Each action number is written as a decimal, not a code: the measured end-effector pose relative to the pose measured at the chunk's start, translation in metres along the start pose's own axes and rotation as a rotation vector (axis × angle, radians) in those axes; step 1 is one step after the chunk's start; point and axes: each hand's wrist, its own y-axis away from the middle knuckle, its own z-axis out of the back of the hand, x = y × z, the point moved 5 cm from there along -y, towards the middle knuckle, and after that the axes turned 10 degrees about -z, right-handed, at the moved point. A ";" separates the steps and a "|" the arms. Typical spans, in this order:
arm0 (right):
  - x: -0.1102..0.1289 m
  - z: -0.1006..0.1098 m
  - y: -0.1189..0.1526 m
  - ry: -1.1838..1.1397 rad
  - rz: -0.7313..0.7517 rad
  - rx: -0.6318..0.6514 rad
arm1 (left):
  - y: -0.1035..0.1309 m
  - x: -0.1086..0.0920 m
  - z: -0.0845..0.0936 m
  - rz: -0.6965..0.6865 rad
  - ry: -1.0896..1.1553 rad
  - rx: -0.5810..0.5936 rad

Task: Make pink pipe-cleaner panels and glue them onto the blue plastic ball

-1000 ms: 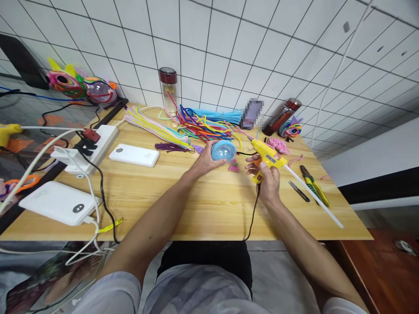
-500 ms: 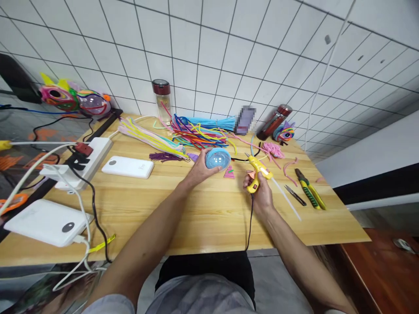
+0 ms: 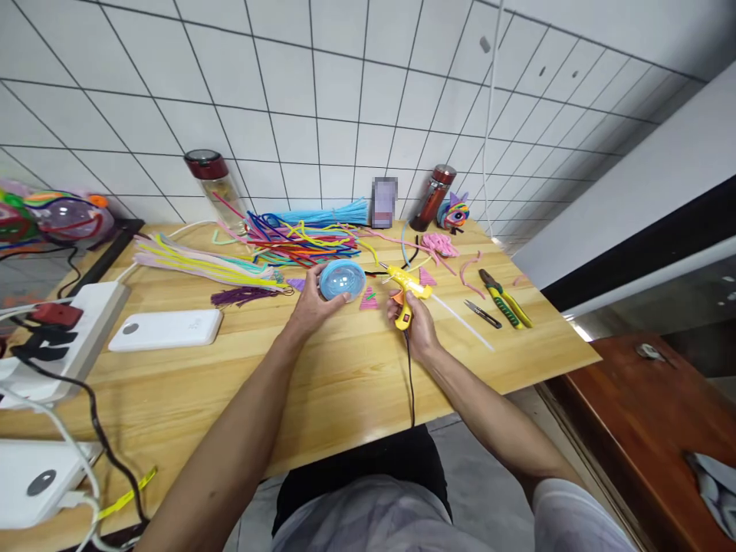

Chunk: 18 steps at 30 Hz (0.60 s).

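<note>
My left hand [image 3: 313,304] is closed on the side of a clear plastic bowl with a blue rim [image 3: 343,280], its thumb across the near edge. In my right hand [image 3: 418,326] is a yellow hot glue gun [image 3: 407,285], gripped by its handle, nozzle pointing left toward the bowl. A translucent glue stick [image 3: 463,322] sticks out of its back, and a black cord drops from the handle. Between the hands lies a small pink ridged piece with a green bit on it [image 3: 369,299]. Another pink piece [image 3: 426,277] rests behind the gun.
Colourful pipe cleaners [image 3: 304,241] are heaped at the back, near a glass bottle [image 3: 215,188] and a red flask [image 3: 434,198]. Pliers [image 3: 506,299] and thread snips [image 3: 483,313] lie at right. A white power bank [image 3: 165,330] and a power strip [image 3: 95,322] are at left.
The view has turned to the right, so the table things appear further left. Both hands keep their holds on the bowl and the glue gun; the left thumb now lies over the bowl's near edge.
</note>
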 end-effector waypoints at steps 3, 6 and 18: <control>0.001 0.001 0.001 0.016 0.012 -0.038 | 0.000 0.005 0.000 0.008 0.015 -0.014; 0.004 0.007 0.004 0.029 -0.004 -0.138 | 0.000 0.007 0.000 0.019 0.036 -0.027; 0.009 0.048 0.014 0.184 -0.360 -0.059 | 0.002 0.014 0.001 0.045 0.077 -0.049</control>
